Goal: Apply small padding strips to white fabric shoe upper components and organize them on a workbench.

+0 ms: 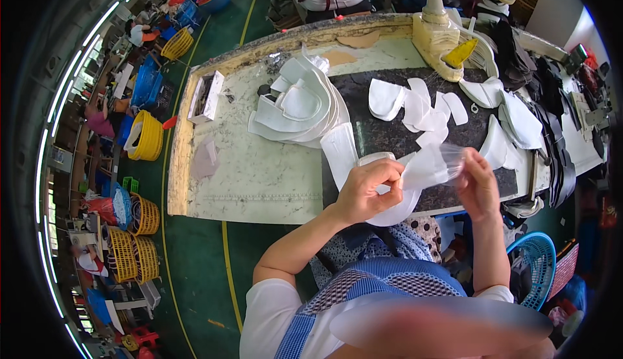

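My left hand [368, 189] pinches the near end of a thin white fabric piece [427, 165] above the front edge of the worktable [259, 177]. My right hand [478, 185] grips the other end of the same piece, which looks blurred. Below my hands lies a curved white cut piece [392, 213] on the dark stone slab [383, 138]. A long white strip [341, 151] rests just left of my left hand.
A stack of curved white pieces [302, 109] sits at the table's middle, loose white pieces [422, 109] lie on the slab, dark pieces [551, 132] pile at the right. A small box [206, 96] stands far left. Yellow baskets [148, 137] line the green floor; a blue basket [538, 261] is by my right side.
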Demonstrator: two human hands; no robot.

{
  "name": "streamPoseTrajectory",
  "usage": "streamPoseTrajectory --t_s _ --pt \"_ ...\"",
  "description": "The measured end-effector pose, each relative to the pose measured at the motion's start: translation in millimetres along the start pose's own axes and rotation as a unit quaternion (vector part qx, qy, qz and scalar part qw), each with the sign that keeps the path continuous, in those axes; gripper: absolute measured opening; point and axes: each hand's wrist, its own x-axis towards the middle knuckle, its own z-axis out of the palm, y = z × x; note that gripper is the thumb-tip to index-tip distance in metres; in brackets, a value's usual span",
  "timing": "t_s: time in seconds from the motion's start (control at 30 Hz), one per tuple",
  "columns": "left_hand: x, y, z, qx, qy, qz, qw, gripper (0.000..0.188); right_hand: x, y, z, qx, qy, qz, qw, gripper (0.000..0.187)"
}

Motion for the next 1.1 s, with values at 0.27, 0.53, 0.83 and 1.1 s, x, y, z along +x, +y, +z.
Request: streamPoseTrajectory --t_s 0.27,0.53,0.83,1.1 --pt "-14.9 -1.8 -51.5 -0.265 0.183 -0.125 0.938 0.021 -119.3 -2.8 -140.9 -0.763 0.077 0.072 0.637 0.02" --pt "-50.4 6.8 25.6 -0.63 -0.111 -0.537 0.549 0.028 -73.5 36.5 -4.8 -0.282 -0.18 -0.059 0.941 0.076" --pt "-112.3 33.0 -17.0 -0.264 -0.114 -0.347 0.893 0.03 -67.7 38.6 6.9 -0.321 -0.144 0.063 0.934 0.017" --pt "-64.5 25.4 -25.0 -0.001 0.122 -0.359 0.925 0.025 -3.3 40.4 42.0 -0.487 -0.129 0.029 0.863 0.031"
